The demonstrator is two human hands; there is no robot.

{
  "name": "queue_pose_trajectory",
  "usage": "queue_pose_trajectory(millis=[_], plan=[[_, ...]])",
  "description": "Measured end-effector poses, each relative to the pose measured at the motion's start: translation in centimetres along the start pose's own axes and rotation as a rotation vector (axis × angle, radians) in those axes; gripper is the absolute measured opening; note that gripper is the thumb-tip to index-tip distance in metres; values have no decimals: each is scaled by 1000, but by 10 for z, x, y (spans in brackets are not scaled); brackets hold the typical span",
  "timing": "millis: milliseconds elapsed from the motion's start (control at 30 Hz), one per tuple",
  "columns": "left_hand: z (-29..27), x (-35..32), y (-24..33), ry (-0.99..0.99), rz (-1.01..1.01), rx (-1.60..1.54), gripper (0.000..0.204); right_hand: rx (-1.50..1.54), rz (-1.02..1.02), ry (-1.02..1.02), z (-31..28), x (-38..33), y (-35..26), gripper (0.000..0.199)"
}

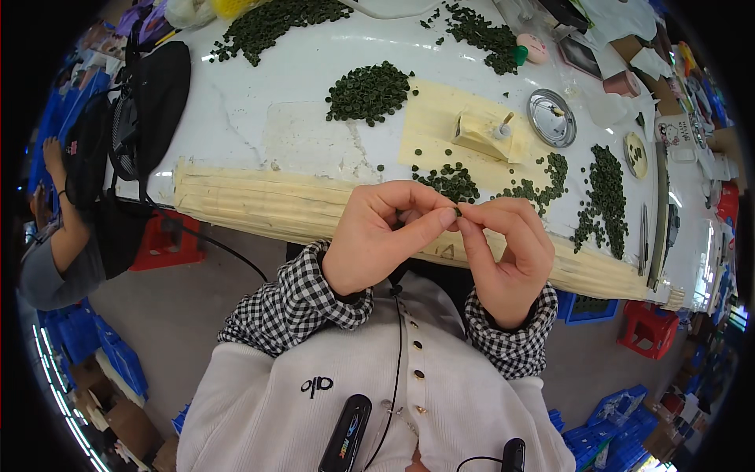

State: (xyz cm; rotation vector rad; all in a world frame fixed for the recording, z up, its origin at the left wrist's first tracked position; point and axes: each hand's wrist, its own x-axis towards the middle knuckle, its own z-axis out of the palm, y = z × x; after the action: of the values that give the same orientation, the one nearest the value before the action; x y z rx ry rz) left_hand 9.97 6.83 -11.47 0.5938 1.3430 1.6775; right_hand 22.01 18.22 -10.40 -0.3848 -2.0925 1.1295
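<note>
My left hand (377, 240) and my right hand (513, 256) meet over the table's near edge. Their thumbs and forefingers pinch one small dark green piece (458, 212), mostly covered by the fingertips. Just beyond the hands lies a small heap of round dark green pieces (450, 182), with another scatter (543, 185) to its right. A yellow-taped block (487, 135) with a short upright peg (505, 126) stands on a sheet of yellow tape (429, 110). A larger pile of the same pieces (368, 93) sits farther off, left of the block.
More green piles lie at the far left (275, 27), far right (484, 38) and right (605, 200). A round metal lid (551, 118) is beside the block. A black bag (157, 110) rests on the left; a person's arm (67, 212) is beyond it. Red stools (169, 242) stand below.
</note>
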Motion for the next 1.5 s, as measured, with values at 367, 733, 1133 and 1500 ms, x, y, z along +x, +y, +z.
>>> queue_pose_trajectory(millis=[367,733,1133,1500], plan=[[-2,-2,1,-51,-17,35,10,223,169,-31,-2,-3,5,9],[-4,-2,6,-84,-95,70,11,254,233,-24,0,-5,6,6],[1,-5,2,-26,-10,93,12,281,254,-20,1,-6,7,8],[0,-7,2,-30,42,105,11,261,208,-26,4,-9,6,10]])
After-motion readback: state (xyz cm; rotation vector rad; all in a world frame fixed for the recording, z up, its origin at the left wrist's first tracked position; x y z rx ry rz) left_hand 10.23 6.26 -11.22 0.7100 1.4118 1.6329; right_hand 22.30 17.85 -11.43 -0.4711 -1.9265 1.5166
